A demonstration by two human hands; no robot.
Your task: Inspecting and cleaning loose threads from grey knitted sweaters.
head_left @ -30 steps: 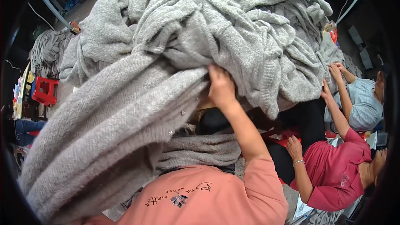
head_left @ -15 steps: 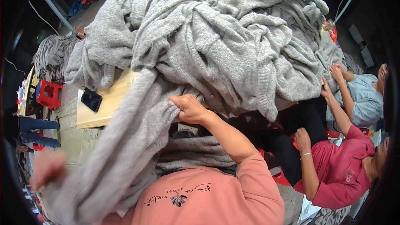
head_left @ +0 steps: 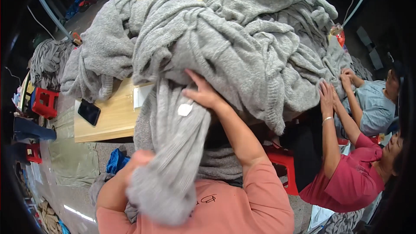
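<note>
A grey knitted garment (head_left: 175, 160) hangs over the table's front edge toward my body, its lower end blurred by motion. A small white tag (head_left: 185, 110) shows near its top. My right hand (head_left: 203, 94) lies against the cloth above the tag, thumb and fingers spread apart. Beside the garment's left side is my left hand (head_left: 141, 159), smeared by motion and partly behind the cloth, so its grip is unclear. A large heap of grey knitwear (head_left: 221, 47) covers most of the table beyond both hands.
A black phone (head_left: 89, 112) and a white sheet (head_left: 141, 96) lie on the wooden table (head_left: 115, 121). Red stools (head_left: 44, 102) stand at the left. At the right, two co-workers sit, one in a crimson shirt (head_left: 353, 177), one in light blue (head_left: 373, 108), hands at the knitwear.
My left hand has swung from the far left in toward my body, and the garment has swung with it. My right hand has moved up and spread its fingers. The white tag now shows.
</note>
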